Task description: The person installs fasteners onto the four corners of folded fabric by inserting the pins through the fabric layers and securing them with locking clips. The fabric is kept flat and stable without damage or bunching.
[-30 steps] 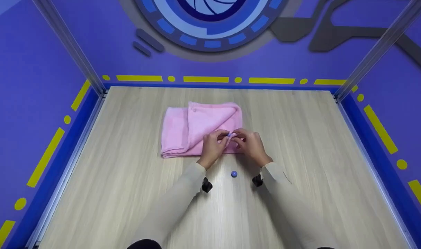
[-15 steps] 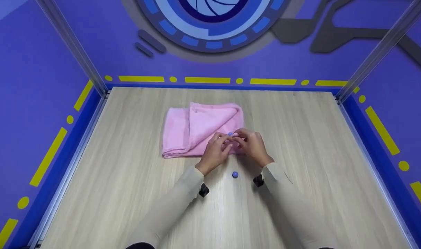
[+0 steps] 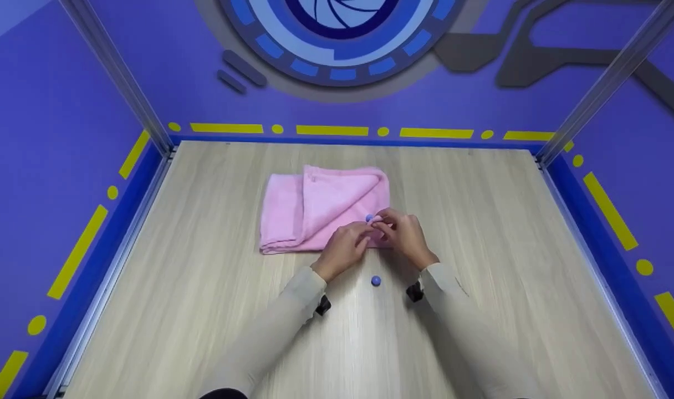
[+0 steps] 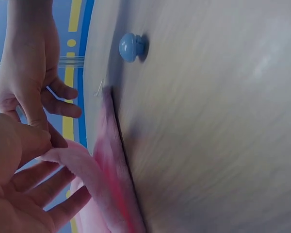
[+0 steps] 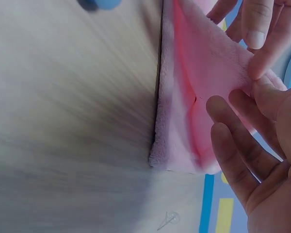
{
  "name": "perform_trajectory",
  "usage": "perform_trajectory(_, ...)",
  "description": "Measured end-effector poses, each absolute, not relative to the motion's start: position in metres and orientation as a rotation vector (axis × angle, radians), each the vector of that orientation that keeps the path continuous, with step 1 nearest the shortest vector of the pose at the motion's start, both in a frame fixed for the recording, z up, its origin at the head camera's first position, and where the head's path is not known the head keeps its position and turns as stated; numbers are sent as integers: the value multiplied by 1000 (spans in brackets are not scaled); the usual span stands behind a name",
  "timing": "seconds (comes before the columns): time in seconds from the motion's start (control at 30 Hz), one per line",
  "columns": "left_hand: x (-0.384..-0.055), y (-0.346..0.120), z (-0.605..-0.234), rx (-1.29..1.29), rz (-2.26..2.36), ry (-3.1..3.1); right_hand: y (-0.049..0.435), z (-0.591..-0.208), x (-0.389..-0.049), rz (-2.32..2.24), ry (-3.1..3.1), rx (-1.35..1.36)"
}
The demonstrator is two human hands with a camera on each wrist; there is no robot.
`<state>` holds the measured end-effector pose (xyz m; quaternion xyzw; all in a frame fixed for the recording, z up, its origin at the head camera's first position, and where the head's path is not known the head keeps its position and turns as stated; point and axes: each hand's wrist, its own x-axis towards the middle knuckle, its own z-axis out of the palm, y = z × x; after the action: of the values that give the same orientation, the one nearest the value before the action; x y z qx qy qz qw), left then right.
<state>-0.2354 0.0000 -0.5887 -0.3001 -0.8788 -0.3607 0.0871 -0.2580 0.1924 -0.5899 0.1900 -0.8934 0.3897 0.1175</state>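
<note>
A folded pink fleece blanket (image 3: 337,205) lies on the table, its near right corner lifted. My right hand (image 3: 408,238) pinches that corner between thumb and index finger. Its other fingers stand away from the cloth. My left hand (image 3: 342,249) touches the same lifted edge with an extended index finger, thumb held apart. Just beyond the fingertips shows a small blue knob (image 3: 369,218); how it sits on the cloth is hidden. A mushroom-shaped blue piece (image 4: 131,47), also the loose knob (image 3: 376,281) nearer me, stands on the table between the forearms.
A small clear-headed pin (image 5: 171,218) lies on the table (image 3: 481,221) past the blanket's right edge. Blue-purple walls with yellow markings (image 3: 437,133) enclose the back and sides. A metal post (image 3: 608,83) rises at the back right corner.
My left hand has drawn back toward me from the blue knob, uncovering it, and its thumb has come away. My right hand keeps its pinch on the blanket corner, nearly still.
</note>
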Motion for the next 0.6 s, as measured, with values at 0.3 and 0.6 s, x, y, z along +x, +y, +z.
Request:
perform_trajectory(0.3, -248, -11, -574, -1056, -850, -2571, 208, -588, -255, 1210, -2562, 567)
perform_trajectory(0.6, -266, -34, -552, -1004, -753, -2505, 223, -595, -251, 1248, -2613, 452)
